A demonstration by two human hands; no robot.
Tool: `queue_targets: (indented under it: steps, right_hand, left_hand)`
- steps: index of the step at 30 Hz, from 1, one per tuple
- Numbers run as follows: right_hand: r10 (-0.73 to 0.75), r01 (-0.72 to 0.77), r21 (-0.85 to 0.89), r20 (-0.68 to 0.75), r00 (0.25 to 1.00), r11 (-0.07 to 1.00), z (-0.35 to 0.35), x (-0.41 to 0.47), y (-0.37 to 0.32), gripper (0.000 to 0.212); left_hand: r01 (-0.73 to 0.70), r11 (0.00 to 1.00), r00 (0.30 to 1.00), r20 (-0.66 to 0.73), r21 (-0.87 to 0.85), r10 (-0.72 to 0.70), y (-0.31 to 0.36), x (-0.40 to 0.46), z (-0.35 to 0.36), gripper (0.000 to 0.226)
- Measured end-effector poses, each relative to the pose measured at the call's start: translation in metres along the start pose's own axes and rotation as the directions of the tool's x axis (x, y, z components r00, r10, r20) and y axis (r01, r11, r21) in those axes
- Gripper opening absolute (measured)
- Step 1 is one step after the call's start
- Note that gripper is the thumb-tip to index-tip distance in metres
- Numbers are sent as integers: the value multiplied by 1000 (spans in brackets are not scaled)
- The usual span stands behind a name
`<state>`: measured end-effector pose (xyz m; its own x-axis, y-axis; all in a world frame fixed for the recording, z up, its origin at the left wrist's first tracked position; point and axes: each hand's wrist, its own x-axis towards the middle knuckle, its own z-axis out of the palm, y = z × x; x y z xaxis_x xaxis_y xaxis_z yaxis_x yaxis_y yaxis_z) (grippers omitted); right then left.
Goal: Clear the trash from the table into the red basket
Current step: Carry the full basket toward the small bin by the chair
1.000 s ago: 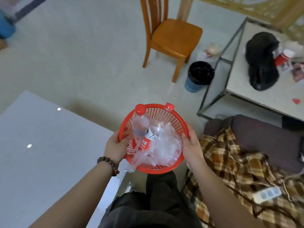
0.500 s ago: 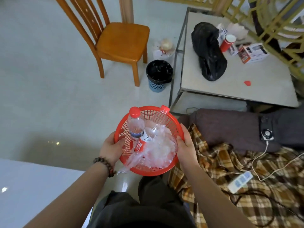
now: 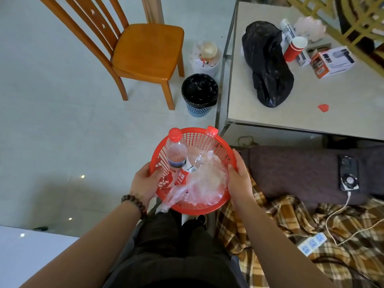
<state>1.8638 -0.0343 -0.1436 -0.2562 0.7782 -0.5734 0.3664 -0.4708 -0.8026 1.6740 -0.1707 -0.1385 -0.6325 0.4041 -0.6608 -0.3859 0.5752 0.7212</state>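
I hold the red basket in front of my lap with both hands. My left hand grips its left rim, and my right hand grips its right rim. Inside it lie two clear plastic bottles with red caps, one on the left and one leaning to its right, plus crumpled clear plastic wrap that hangs over the near rim.
A white table corner shows at lower left. Ahead stand a wooden chair, a black-lined bin and a grey table with a black bag, a red cup and boxes. A plaid blanket lies at right.
The view has swung right, away from the white table and toward the bin and grey table. The basket stays held in both hands.
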Motion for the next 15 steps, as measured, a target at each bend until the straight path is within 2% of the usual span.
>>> queue_targets:
  steps: [6, 12, 15]
  right_hand:
    - [55, -56, -15, -53, 997, 998, 26, 54, -19, 39]
    - [143, -145, -10, -122, 982, 989, 66, 126, -43, 34]
    - [164, -169, -19, -153, 974, 985, 82, 170, -52, 36]
  left_hand:
    - [56, 998, 998, 4, -8, -56, 28, 65, 9, 7]
    - [-3, 987, 999, 51, 160, -5, 75, 160, 16, 11]
    - [4, 979, 995, 98, 206, -25, 93, 210, 24, 13]
